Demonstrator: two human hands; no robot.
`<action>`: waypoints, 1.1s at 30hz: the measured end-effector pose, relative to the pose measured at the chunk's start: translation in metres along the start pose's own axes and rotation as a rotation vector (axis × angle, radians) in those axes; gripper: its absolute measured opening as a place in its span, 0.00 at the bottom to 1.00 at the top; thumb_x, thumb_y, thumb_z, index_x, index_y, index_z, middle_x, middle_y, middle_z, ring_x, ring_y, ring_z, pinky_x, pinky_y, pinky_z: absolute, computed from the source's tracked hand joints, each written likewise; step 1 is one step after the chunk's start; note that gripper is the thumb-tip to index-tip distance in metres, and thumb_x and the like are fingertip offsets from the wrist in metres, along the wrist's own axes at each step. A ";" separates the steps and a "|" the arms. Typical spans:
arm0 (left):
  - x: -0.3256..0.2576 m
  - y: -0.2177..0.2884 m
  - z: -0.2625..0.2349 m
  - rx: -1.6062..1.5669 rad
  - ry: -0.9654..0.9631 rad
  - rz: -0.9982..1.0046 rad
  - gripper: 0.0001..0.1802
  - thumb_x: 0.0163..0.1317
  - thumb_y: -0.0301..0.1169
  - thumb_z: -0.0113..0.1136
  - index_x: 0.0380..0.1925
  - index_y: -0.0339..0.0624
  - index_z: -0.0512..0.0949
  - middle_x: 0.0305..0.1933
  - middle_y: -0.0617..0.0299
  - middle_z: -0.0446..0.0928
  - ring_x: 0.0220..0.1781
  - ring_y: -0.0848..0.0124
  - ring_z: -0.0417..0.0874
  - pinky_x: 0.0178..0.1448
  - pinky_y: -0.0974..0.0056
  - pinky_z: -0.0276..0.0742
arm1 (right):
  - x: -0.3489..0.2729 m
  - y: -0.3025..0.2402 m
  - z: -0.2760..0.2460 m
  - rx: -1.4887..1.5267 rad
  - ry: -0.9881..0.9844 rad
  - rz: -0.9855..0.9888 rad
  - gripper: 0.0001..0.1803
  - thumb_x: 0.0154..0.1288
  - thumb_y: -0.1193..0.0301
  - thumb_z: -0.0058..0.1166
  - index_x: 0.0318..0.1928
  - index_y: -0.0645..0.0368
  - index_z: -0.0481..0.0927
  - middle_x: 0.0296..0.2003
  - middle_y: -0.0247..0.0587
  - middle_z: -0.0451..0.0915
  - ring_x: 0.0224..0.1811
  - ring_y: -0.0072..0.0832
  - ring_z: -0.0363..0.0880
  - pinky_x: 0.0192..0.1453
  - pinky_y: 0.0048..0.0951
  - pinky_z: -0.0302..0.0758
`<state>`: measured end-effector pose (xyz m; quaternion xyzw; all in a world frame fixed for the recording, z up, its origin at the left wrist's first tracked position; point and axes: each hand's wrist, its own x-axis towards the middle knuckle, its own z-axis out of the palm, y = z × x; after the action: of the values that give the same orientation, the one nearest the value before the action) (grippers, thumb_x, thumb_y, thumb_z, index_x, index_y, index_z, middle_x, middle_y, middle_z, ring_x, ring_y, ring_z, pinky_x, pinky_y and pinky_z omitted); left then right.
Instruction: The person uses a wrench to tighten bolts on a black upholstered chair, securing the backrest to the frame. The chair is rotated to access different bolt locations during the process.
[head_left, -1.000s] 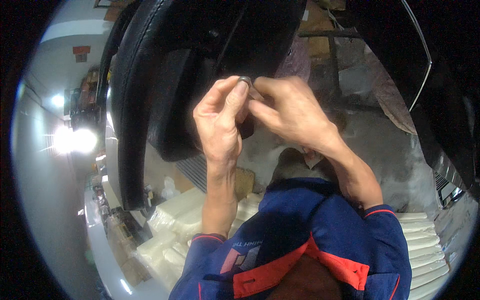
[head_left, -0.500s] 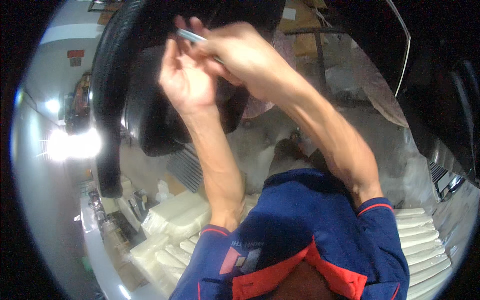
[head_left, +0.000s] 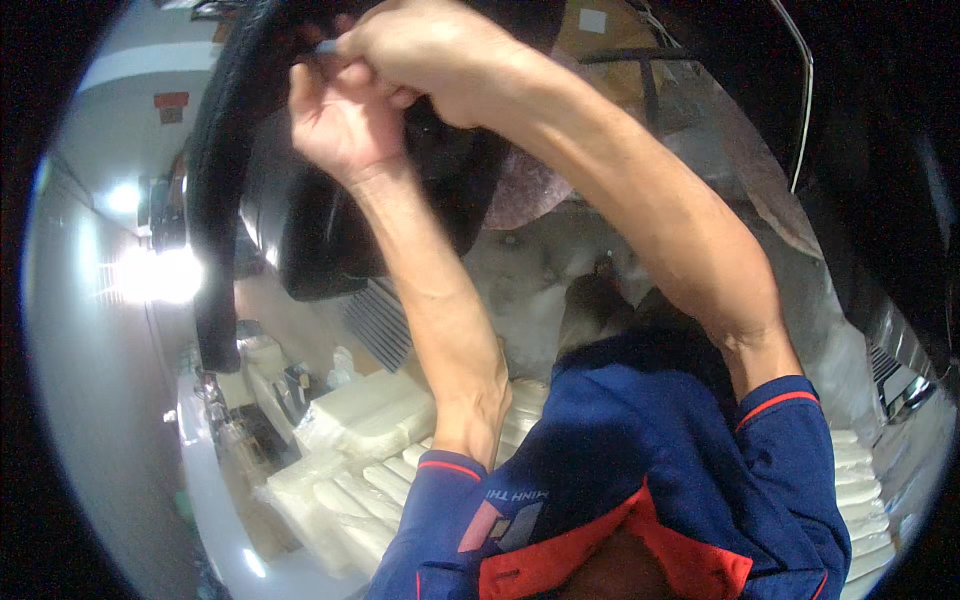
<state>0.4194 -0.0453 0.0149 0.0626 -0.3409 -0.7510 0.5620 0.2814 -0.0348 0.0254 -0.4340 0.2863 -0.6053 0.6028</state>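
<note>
Worn grey floor point(head_left: 525, 262) around a pale, plastic-wrapped block point(head_left: 375, 405).
The floor shows blotchy and lighter patches up and to the right of the block. Just beyond the block lies a grey ribbed panel point(head_left: 378, 326), set at a slant. Pale rolls point(head_left: 345, 505) lie side by side against the block's near side, and another row of pale rolls point(head_left: 866, 512) sits well to its right; what lies directly beneath both rows is hidden.
</note>
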 end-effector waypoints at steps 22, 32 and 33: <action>0.015 -0.036 0.002 -0.382 -0.097 0.529 0.19 0.66 0.29 0.60 0.56 0.38 0.81 0.59 0.50 0.84 0.66 0.53 0.81 0.72 0.40 0.74 | -0.025 -0.045 -0.002 -0.165 -0.054 0.196 0.14 0.81 0.68 0.53 0.55 0.64 0.86 0.24 0.23 0.74 0.17 0.08 0.59 0.18 0.15 0.51; 0.014 -0.039 -0.022 -0.211 -0.234 0.511 0.50 0.61 0.60 0.65 0.75 0.38 0.68 0.80 0.46 0.67 0.89 0.45 0.45 0.85 0.27 0.35 | -0.033 -0.004 0.012 -0.223 -0.087 -0.003 0.13 0.79 0.64 0.55 0.46 0.61 0.86 0.27 0.24 0.77 0.25 0.13 0.70 0.27 0.20 0.65; 0.014 -0.043 0.004 -0.128 0.000 0.542 0.60 0.54 0.63 0.72 0.78 0.36 0.63 0.81 0.44 0.64 0.88 0.42 0.45 0.85 0.27 0.38 | -0.027 -0.009 0.000 -0.233 -0.068 0.007 0.14 0.79 0.65 0.55 0.46 0.62 0.87 0.26 0.25 0.77 0.24 0.12 0.69 0.25 0.19 0.62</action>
<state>0.3777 -0.0500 -0.0032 -0.0665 -0.2970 -0.5931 0.7454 0.2737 -0.0073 0.0286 -0.5206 0.3356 -0.5505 0.5596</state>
